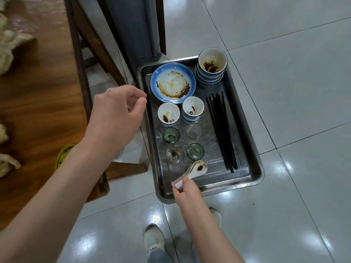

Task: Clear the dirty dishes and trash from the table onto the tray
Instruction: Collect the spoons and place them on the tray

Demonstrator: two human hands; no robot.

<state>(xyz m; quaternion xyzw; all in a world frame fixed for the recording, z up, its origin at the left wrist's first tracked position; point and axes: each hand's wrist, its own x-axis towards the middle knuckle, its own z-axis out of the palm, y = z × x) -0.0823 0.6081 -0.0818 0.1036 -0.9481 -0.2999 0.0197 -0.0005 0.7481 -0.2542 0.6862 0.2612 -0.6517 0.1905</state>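
Note:
A steel tray lies on the floor beside the wooden table. It holds a stained blue plate, a stack of blue bowls, two white cups, several small glasses and black chopsticks. My right hand pinches the handles of stacked white soup spoons over the tray's near end. My left hand hovers by the tray's left rim, fingers loosely curled, holding nothing. Crumpled napkins lie on the table.
A wooden chair and table legs stand between the table and the tray. A yellow-green item sits at the table's edge under my left forearm. Glossy grey floor tiles spread to the right. My shoes show near the bottom.

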